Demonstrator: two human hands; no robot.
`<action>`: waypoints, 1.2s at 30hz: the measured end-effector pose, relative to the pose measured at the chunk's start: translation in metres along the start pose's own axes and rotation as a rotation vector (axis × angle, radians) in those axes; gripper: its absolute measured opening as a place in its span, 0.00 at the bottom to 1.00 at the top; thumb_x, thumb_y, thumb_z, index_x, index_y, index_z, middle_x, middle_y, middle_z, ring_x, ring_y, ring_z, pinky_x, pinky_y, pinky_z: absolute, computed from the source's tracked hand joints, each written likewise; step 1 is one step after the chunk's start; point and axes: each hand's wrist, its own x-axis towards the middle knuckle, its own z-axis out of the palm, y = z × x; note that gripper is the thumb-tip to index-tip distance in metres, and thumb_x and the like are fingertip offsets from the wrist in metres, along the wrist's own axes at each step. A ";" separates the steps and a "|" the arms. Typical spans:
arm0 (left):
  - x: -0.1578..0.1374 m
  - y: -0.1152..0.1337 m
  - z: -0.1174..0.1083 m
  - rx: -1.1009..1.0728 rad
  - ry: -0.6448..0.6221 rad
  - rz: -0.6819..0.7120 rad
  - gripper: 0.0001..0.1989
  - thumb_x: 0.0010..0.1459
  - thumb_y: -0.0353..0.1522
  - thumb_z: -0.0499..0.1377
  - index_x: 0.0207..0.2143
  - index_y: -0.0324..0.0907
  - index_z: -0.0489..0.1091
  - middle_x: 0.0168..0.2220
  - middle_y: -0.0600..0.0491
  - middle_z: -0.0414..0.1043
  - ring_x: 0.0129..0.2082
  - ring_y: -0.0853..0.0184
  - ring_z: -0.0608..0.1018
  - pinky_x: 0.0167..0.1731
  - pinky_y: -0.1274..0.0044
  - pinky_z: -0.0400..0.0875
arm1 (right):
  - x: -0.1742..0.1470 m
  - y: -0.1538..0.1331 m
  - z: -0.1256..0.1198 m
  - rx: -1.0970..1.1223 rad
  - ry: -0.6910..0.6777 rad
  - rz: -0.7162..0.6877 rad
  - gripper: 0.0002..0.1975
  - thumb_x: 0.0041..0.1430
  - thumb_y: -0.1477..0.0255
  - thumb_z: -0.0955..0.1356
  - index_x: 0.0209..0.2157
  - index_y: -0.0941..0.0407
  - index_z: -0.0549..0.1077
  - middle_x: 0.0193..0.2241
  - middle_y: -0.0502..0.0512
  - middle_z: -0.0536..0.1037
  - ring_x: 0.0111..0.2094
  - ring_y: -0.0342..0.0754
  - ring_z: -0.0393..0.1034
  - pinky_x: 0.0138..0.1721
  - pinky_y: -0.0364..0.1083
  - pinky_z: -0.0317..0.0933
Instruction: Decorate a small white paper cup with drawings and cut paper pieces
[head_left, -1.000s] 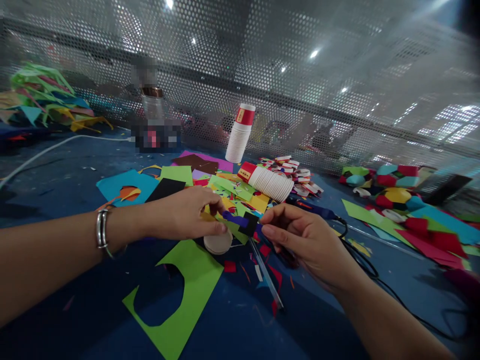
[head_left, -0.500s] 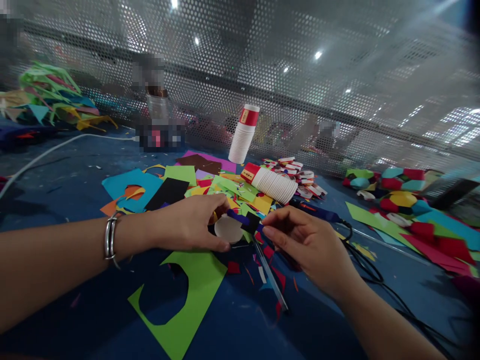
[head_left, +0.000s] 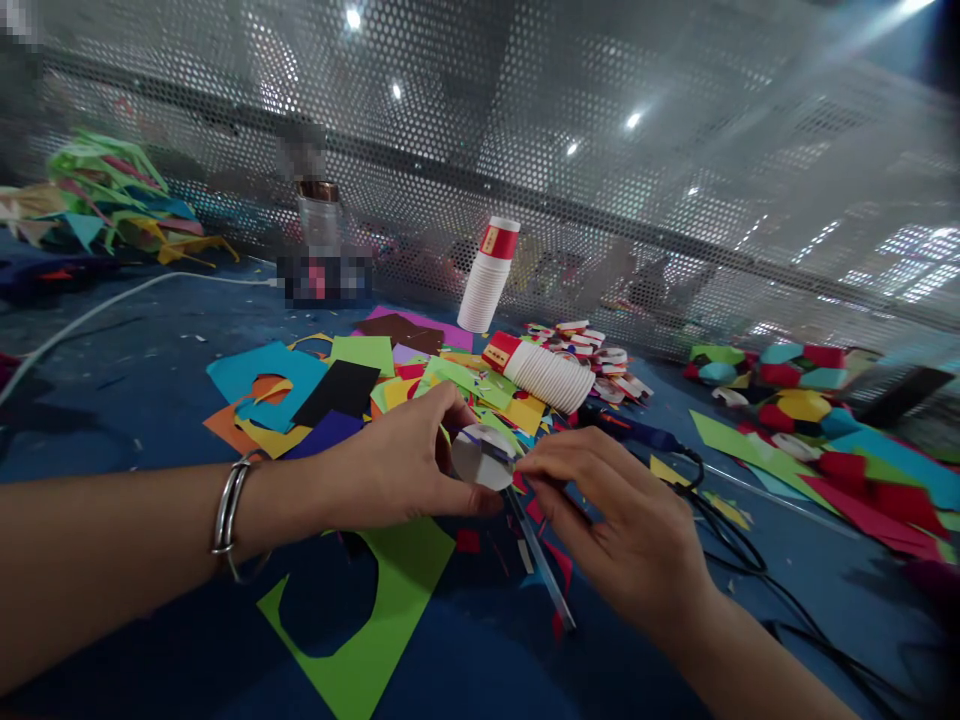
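Note:
My left hand (head_left: pixel 409 455) is wrapped round a white paper cup (head_left: pixel 480 472), its round white end tilted toward me. Across that round end shows a dark strip of paper (head_left: pixel 493 448); whether it lies on the face or just inside the rim I cannot tell. My right hand (head_left: pixel 607 510) pinches at the cup's right edge, where the strip ends, and its fingertips partly cover that end. Under the hands lies a clear glue stick (head_left: pixel 546 570) among small paper scraps. A green sheet with a round cut-out (head_left: pixel 397 600) is below my left hand.
Behind the hands are coloured paper scraps, a standing stack of paper cups (head_left: pixel 486 285) and a lying stack (head_left: pixel 551 375). A blue glue gun (head_left: pixel 637 430) trails a black cord (head_left: pixel 739 560) at right. Paper pieces (head_left: pixel 862 470) lie far right. A perforated metal screen (head_left: pixel 420 150) closes the back.
The dark strip, held by the right hand beside the cup before, is now against the cup's round end. My left hand and the cup have shifted slightly right.

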 end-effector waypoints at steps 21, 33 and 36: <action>0.001 -0.001 -0.003 0.033 -0.001 0.069 0.29 0.48 0.45 0.70 0.44 0.43 0.60 0.43 0.52 0.71 0.38 0.65 0.75 0.33 0.73 0.69 | 0.001 0.004 0.001 0.042 -0.128 0.043 0.11 0.65 0.81 0.65 0.45 0.56 0.75 0.44 0.58 0.74 0.47 0.49 0.70 0.48 0.49 0.65; 0.001 -0.004 -0.003 0.055 -0.014 0.082 0.29 0.49 0.50 0.68 0.43 0.44 0.59 0.41 0.52 0.71 0.34 0.66 0.74 0.28 0.76 0.67 | 0.001 0.002 0.002 0.078 -0.060 0.105 0.10 0.65 0.80 0.67 0.44 0.53 0.75 0.42 0.56 0.74 0.46 0.50 0.71 0.47 0.50 0.67; 0.001 -0.003 -0.001 0.103 -0.008 0.072 0.30 0.49 0.53 0.67 0.42 0.44 0.59 0.38 0.53 0.71 0.32 0.67 0.73 0.27 0.76 0.65 | 0.000 0.002 0.002 0.086 -0.069 0.105 0.10 0.65 0.80 0.67 0.44 0.53 0.74 0.42 0.56 0.74 0.45 0.50 0.71 0.46 0.50 0.67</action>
